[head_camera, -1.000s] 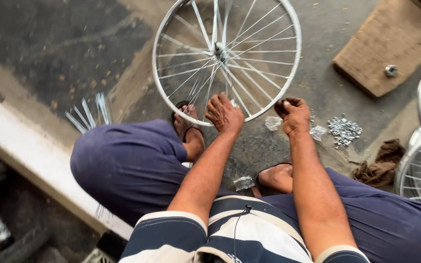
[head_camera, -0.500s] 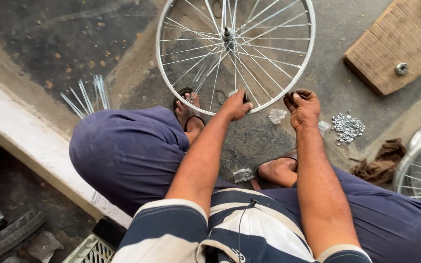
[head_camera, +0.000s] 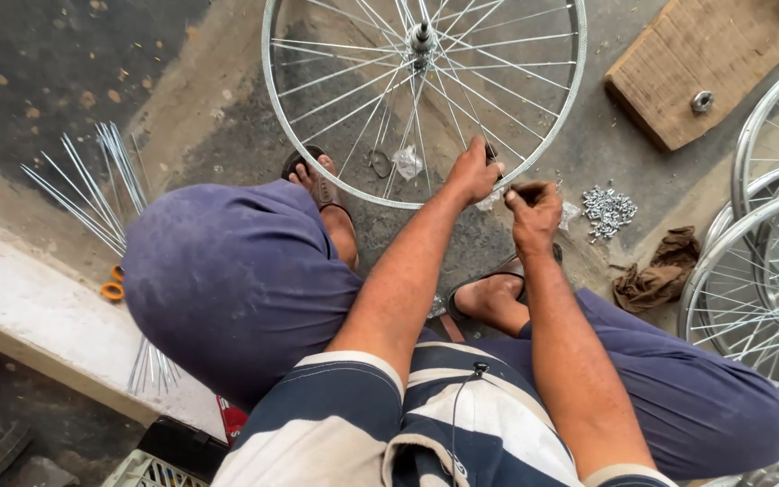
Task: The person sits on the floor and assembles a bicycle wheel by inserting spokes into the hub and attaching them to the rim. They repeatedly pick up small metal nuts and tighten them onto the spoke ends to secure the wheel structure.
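Head view, looking down past my knees: I sit low on the floor with a bicycle wheel [head_camera: 424, 99] standing in the upper middle of the frame, its rim resting between my sandalled feet. I judge that I am in the middle of lacing or truing it, working at the lower right stretch of the rim where the spokes meet it.

My left hand [head_camera: 472, 171] reaches forward, fingers curled and closed around a spoke just inside the rim, steadying it. My right hand [head_camera: 534, 212] sits just beside it, a little lower and to the right, pinched shut on something small and dark at the fingertips; I cannot tell whether it is a nipple or a small tool. Both forearms run up from the bottom of the frame, elbows bent, wrists close together.

The next move, as I judge it, calls for bringing the pinched piece square to the rim hole while the left hand keeps the spoke from slipping.

A heap of spoke nipples [head_camera: 608, 209] lies at right near my right hand, loose spokes [head_camera: 92, 189] at left.
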